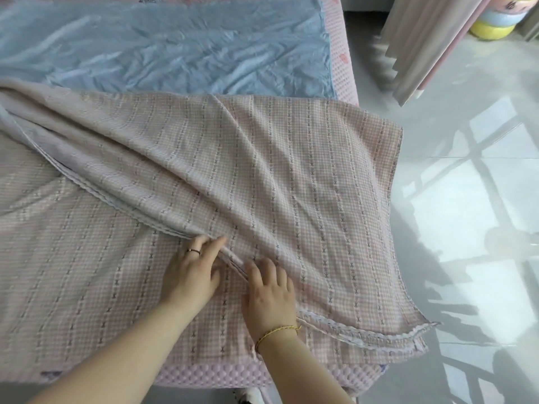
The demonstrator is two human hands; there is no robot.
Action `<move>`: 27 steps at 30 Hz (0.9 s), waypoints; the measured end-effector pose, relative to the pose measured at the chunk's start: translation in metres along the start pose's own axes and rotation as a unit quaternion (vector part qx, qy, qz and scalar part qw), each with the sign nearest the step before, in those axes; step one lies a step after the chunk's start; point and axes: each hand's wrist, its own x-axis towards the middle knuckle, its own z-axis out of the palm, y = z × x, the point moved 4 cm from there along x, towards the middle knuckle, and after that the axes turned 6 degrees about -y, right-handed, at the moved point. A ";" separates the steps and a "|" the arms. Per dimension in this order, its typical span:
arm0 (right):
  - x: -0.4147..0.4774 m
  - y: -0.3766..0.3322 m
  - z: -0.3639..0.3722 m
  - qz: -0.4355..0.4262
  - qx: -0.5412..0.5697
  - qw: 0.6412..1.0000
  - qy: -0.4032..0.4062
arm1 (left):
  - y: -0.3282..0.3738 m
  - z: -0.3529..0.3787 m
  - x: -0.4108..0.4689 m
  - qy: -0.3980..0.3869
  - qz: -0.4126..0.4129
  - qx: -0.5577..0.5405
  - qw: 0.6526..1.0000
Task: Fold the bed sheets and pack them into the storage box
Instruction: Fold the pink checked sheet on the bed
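The pink sheet point(291, 170) lies half-folded across the bed point(210, 371). Left hand point(192, 272) and right hand point(269, 290) press flat beside its hem point(232, 260) — no grip closed on anything. Best to smooth outward — matching edges first.

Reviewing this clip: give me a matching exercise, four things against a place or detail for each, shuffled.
Things:
1. pink checked sheet
2. blue sheet
3. left hand
4. right hand

Details:
A. gold bracelet on the wrist
B. spread across the far side of the bed
C. ring on a finger
D. part-folded, under both hands

Pairs: 1-D, 2-B, 3-C, 4-A
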 end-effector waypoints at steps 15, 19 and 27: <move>0.003 -0.010 0.004 0.046 -0.042 0.993 -0.104 | -0.073 -0.020 0.020 -0.017 0.066 0.104 0.992; 0.011 -0.005 0.001 0.054 -0.021 0.980 -0.190 | -0.070 -0.009 0.023 -0.037 0.030 0.075 0.996; -0.003 -0.004 -0.002 0.008 0.067 0.968 -0.240 | -0.077 -0.010 0.031 -0.077 0.018 0.134 0.988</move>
